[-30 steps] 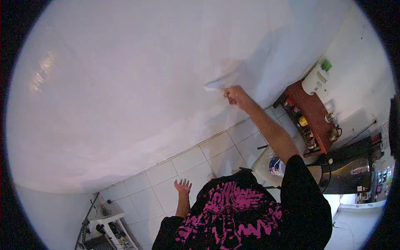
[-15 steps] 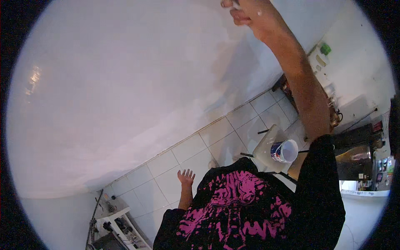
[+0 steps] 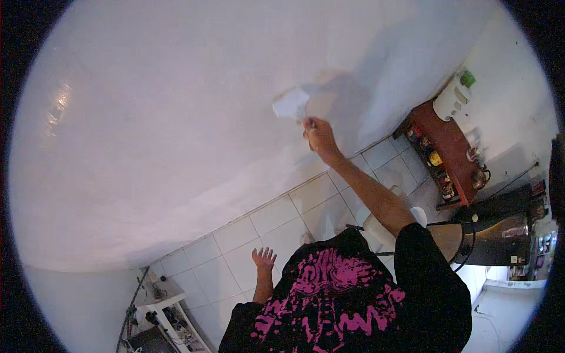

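My right hand (image 3: 319, 137) is closed round the handle of a paint roller whose white head (image 3: 291, 103) lies up against the pale wall (image 3: 176, 129). Motion blurs the roller a little. My right arm stretches up and forward from a black sleeve. Low down beside my body, my left hand (image 3: 264, 257) is open, its fingers spread and nothing in them. Behind the right forearm, a white bucket (image 3: 418, 216) shows only in part, standing on a pale chair (image 3: 376, 232) that is also partly covered.
White floor tiles (image 3: 235, 265) run along the wall's foot. At the right stands a reddish-brown table (image 3: 450, 144) with things on and under it, including a white container (image 3: 452, 101). A dark cabinet (image 3: 500, 235) is nearer. A white shelf unit (image 3: 170, 312) stands lower left.
My right hand has come down and left from the top edge, bringing the roller into view. The right forearm now covers much of the bucket. My left hand stays open beside me.
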`<action>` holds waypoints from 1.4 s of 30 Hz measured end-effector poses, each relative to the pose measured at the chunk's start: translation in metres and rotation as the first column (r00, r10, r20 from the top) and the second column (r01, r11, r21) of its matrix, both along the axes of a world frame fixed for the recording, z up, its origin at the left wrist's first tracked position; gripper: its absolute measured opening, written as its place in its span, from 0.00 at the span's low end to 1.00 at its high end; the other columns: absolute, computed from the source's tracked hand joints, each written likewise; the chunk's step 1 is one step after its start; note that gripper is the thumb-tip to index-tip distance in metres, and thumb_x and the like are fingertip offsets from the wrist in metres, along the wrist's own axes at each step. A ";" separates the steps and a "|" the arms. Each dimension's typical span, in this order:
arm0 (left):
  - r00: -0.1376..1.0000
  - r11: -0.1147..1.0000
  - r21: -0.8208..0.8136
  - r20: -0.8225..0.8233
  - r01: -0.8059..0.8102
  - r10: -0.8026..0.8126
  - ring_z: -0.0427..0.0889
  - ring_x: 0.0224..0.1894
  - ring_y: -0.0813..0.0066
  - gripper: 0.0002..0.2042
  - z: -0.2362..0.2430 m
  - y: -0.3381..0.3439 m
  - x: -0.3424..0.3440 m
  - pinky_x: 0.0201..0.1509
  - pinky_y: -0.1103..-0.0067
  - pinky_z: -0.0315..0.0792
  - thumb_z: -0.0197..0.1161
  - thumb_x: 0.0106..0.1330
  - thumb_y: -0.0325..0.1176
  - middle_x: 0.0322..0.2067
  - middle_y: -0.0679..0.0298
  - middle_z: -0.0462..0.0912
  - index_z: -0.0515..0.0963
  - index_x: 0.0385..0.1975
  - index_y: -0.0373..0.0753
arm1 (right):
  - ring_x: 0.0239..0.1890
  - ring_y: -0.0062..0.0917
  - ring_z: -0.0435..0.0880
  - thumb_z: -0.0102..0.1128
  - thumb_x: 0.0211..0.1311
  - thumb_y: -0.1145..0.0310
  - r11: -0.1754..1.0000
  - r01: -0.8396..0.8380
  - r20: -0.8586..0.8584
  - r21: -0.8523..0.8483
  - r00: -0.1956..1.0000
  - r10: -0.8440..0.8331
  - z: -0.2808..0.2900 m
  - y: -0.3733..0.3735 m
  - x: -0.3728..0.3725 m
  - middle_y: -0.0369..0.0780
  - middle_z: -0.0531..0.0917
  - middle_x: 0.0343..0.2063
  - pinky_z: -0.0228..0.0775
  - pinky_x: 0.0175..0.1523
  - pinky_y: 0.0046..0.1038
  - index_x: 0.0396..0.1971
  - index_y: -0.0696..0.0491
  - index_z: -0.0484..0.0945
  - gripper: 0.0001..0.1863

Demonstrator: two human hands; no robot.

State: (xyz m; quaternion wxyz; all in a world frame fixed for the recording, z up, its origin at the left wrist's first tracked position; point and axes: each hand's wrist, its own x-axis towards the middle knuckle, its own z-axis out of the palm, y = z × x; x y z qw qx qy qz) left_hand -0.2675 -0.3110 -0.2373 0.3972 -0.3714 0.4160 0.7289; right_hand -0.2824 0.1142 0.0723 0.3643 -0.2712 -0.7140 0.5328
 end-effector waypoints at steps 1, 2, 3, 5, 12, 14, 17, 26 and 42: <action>1.000 0.999 -0.036 0.018 -0.001 0.002 0.57 0.65 0.54 0.37 0.000 -0.003 0.000 0.65 0.54 0.48 0.45 0.61 0.57 0.65 0.55 0.56 0.50 0.66 0.43 | 0.09 0.13 0.62 0.52 0.64 0.58 0.954 -0.125 -0.008 -0.273 0.992 0.127 -0.016 0.000 0.010 0.33 0.71 0.15 0.51 0.12 0.19 0.29 0.55 0.75 0.14; 1.000 1.000 -0.024 -0.004 0.012 -0.012 0.57 0.65 0.54 0.37 0.001 -0.004 0.000 0.65 0.54 0.48 0.45 0.61 0.57 0.65 0.55 0.56 0.50 0.66 0.43 | 0.09 0.13 0.61 0.52 0.63 0.60 0.829 -0.209 -0.034 -0.519 0.974 0.225 -0.029 0.003 0.017 0.34 0.71 0.15 0.49 0.13 0.19 0.28 0.55 0.75 0.13; 1.000 1.000 -0.030 0.001 0.004 -0.004 0.58 0.65 0.54 0.36 0.001 -0.005 -0.001 0.65 0.54 0.49 0.45 0.61 0.57 0.65 0.55 0.56 0.51 0.66 0.43 | 0.09 0.13 0.61 0.52 0.63 0.60 0.823 -0.235 -0.057 -0.517 0.969 0.241 -0.038 0.010 0.018 0.34 0.71 0.15 0.49 0.13 0.19 0.28 0.55 0.75 0.13; 1.000 0.998 -0.057 0.016 -0.011 0.012 0.59 0.64 0.54 0.36 0.000 -0.005 -0.003 0.65 0.54 0.49 0.44 0.61 0.57 0.64 0.55 0.57 0.51 0.66 0.43 | 0.09 0.16 0.60 0.53 0.59 0.66 0.729 -0.083 0.183 -0.680 0.943 0.279 -0.049 0.030 0.019 0.35 0.71 0.15 0.46 0.13 0.20 0.25 0.56 0.74 0.09; 1.000 1.000 -0.005 0.001 0.002 -0.002 0.59 0.65 0.55 0.36 -0.007 -0.006 0.006 0.65 0.54 0.49 0.45 0.61 0.57 0.64 0.56 0.58 0.51 0.66 0.43 | 0.11 0.15 0.58 0.52 0.45 0.79 0.853 -0.387 0.250 -0.351 0.839 0.484 0.032 0.143 0.010 0.35 0.69 0.18 0.45 0.12 0.18 0.21 0.55 0.70 0.03; 1.000 1.000 0.004 0.022 0.002 -0.002 0.58 0.65 0.55 0.36 -0.010 -0.007 0.010 0.65 0.54 0.48 0.44 0.61 0.57 0.64 0.56 0.57 0.50 0.66 0.43 | 0.12 0.12 0.57 0.51 0.43 0.80 0.773 -0.325 0.122 -0.544 0.881 0.457 0.088 0.157 0.016 0.35 0.69 0.21 0.43 0.12 0.15 0.21 0.56 0.69 0.04; 0.999 1.000 -0.003 0.028 0.030 -0.030 0.58 0.65 0.55 0.37 -0.013 -0.011 0.015 0.66 0.54 0.48 0.44 0.61 0.57 0.65 0.56 0.56 0.49 0.66 0.43 | 0.10 0.11 0.56 0.51 0.45 0.78 0.833 -0.377 0.101 -0.405 0.887 0.451 0.179 0.148 0.029 0.33 0.69 0.22 0.43 0.11 0.14 0.26 0.59 0.72 0.06; 0.993 0.993 -0.007 -0.016 0.114 -0.114 0.58 0.65 0.55 0.36 -0.009 0.003 0.003 0.65 0.54 0.49 0.44 0.61 0.56 0.65 0.56 0.56 0.49 0.66 0.42 | 0.13 0.13 0.54 0.43 0.66 0.68 0.992 -0.117 -0.079 0.052 0.990 0.121 0.376 0.072 0.067 0.31 0.67 0.17 0.48 0.17 0.19 0.31 0.59 0.73 0.11; 0.987 0.988 0.022 -0.041 0.154 -0.153 0.55 0.66 0.56 0.37 -0.003 -0.001 0.010 0.65 0.53 0.49 0.44 0.60 0.57 0.65 0.57 0.54 0.48 0.66 0.44 | 0.09 0.15 0.63 0.54 0.62 0.56 0.958 -0.029 0.157 -0.286 0.985 0.077 -0.026 0.095 0.076 0.34 0.71 0.13 0.52 0.12 0.21 0.29 0.57 0.79 0.17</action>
